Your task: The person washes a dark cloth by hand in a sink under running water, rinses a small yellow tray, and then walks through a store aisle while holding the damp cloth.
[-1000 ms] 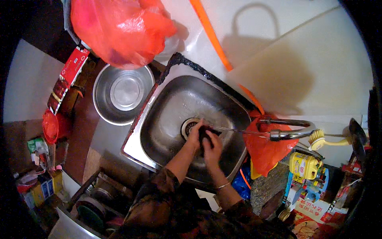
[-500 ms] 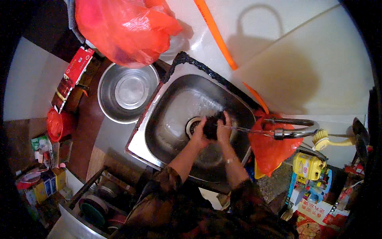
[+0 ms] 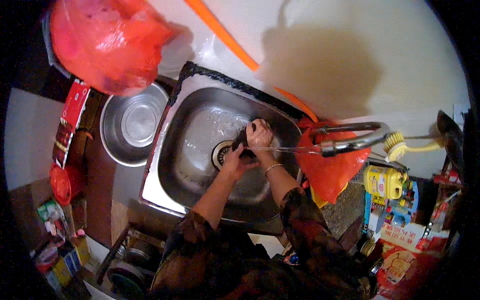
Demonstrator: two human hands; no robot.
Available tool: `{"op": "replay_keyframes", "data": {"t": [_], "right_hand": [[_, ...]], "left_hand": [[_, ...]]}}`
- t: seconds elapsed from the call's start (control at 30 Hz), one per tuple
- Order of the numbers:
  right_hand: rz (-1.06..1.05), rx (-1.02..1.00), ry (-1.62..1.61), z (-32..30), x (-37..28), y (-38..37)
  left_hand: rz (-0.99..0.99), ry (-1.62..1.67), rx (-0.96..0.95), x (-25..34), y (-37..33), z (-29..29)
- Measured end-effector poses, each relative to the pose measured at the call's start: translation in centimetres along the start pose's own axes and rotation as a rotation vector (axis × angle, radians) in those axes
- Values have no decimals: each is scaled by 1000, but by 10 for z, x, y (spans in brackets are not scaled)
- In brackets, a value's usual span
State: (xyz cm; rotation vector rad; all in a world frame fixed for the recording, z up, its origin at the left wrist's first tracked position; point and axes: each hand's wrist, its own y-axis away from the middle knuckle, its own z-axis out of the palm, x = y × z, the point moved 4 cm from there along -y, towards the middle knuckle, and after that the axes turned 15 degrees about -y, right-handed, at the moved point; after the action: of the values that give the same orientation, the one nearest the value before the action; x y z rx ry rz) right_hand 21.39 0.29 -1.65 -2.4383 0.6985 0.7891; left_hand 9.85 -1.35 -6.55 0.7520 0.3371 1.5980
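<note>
Over the steel sink, both my hands are closed on a dark, soft-looking thing whose kind I cannot make out. My left hand is at its lower side, beside the drain. My right hand presses on it from above and to the right, fingers curled, with a bracelet at the wrist. From the curved metal faucet on the right, a thin stream of water reaches my right hand. Most of the dark thing is hidden by my fingers.
Left of the sink stands a round metal basin, partly under a big red plastic bag. Another red bag hangs below the faucet. A yellow-handled brush and a yellow jug are at the right.
The view has shifted, so the sink sits further left. My right hand has turned from beside the dark thing to over it, and my left hand has dropped lower.
</note>
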Motion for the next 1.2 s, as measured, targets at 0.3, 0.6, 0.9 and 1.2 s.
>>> {"op": "replay_keyframes", "data": {"t": [0.3, 0.6, 0.9, 1.2], "right_hand": [[40, -8, -200, -21, -99, 86], [-130, -59, 12, 1, -3, -6], [26, -1, -282, -20, -107, 78], [125, -219, -216, 22, -34, 23]], "left_hand": [[99, 170, -465, 26, 18, 6], [37, 40, -17, 8, 3, -5], [284, 238, -415, 18, 18, -6], [60, 241, -37, 8, -16, -27]]}}
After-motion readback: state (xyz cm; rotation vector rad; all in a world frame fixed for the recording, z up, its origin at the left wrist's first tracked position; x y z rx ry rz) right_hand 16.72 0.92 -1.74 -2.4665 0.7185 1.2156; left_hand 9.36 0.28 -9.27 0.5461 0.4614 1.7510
